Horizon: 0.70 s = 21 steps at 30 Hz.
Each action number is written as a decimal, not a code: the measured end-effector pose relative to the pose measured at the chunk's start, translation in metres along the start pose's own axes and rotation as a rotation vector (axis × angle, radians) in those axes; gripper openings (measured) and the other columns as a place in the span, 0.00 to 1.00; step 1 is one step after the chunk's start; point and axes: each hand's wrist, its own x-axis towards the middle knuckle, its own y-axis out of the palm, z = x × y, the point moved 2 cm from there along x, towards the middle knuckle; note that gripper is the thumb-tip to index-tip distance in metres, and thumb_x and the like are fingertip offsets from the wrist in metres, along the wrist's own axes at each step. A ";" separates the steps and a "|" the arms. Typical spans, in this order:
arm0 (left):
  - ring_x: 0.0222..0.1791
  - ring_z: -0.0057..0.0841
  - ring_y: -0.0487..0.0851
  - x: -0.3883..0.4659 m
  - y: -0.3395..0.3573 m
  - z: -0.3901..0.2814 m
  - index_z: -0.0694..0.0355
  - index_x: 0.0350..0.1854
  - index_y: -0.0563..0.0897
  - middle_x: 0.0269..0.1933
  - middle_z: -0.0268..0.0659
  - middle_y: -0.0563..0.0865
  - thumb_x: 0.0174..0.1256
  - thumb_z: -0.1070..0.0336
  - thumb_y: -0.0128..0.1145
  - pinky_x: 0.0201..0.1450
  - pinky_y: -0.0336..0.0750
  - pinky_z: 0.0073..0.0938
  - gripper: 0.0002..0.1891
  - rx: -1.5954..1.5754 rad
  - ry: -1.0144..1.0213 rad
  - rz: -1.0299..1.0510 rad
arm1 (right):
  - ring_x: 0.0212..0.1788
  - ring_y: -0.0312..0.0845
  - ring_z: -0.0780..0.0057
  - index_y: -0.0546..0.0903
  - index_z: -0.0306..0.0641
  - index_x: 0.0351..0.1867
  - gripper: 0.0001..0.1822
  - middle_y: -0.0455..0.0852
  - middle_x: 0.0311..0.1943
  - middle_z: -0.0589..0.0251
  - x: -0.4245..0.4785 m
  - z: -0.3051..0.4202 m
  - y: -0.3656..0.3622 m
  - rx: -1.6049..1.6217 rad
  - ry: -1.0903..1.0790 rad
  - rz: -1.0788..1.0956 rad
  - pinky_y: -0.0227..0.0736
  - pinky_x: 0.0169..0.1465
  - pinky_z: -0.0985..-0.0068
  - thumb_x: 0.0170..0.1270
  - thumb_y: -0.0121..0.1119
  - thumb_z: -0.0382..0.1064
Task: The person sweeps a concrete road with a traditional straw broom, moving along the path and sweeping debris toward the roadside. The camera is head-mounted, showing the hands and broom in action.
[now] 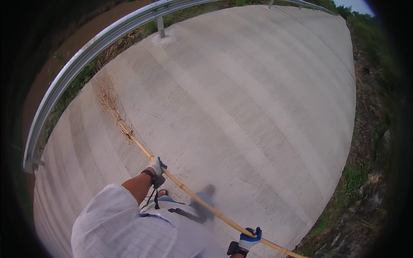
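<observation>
A long broom with a bamboo handle (196, 197) runs slantwise across my front. Its head of bundled dry twigs (113, 111) lies at the upper left, over a grooved band of the concrete road. In a white and blue work glove, my left hand (156, 166) grips the handle a little below the twig bundle. My right hand (250, 238), gloved the same way, is closed around the handle near its lower right end. Each wrist has a black strap with a small dark device on it.
A metal guardrail (106, 35) on posts curves along the left and far edge, with grass and brown ground beyond. The pale concrete road (206, 96) has ribbed bands. Rock and weeds (351, 183) border its right side. My sandalled foot (163, 192) shows beneath me.
</observation>
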 end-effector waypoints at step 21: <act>0.28 0.20 0.77 -0.004 0.065 -0.034 0.60 0.29 0.78 0.28 0.34 0.81 0.48 0.71 0.49 0.34 0.69 0.22 0.06 1.504 0.190 0.165 | 0.19 0.62 0.74 0.74 0.37 0.28 0.13 0.61 0.12 0.70 0.227 0.007 0.359 -0.401 -0.038 0.437 0.61 0.30 0.71 0.58 0.45 0.44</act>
